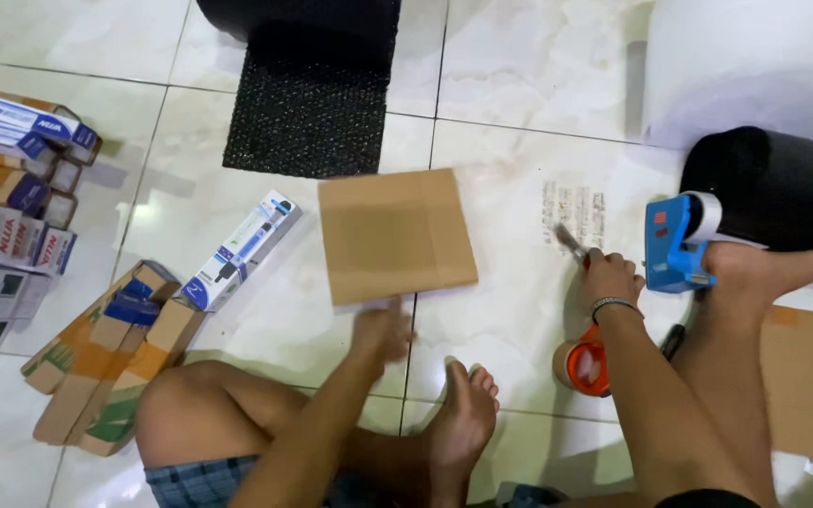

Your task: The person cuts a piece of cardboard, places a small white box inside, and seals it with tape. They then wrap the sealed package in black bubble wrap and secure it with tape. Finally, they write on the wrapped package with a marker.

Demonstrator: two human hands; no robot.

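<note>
I sit on a tiled floor with bare legs drawn in. My left hand [383, 329] is blurred, fingers spread, at the near edge of a flat brown cardboard sheet [395, 235]; it holds nothing. My right hand [609, 277] is closed around a small cutter [571, 243] with a metal tip and a red part, pointing away from me. An orange-brown tape roll [583, 365] lies under that wrist. A blue tape dispenser [677, 243] stands just right of the hand, against my right foot.
A long white-and-blue box [242, 249] lies left of the sheet. Stacked boxes [11, 188] and flattened cartons [110, 362] fill the left side. Black bubble wrap [312, 103] unrolls at the top, a black roll [788, 188] sits right, more cardboard [811, 376] below it.
</note>
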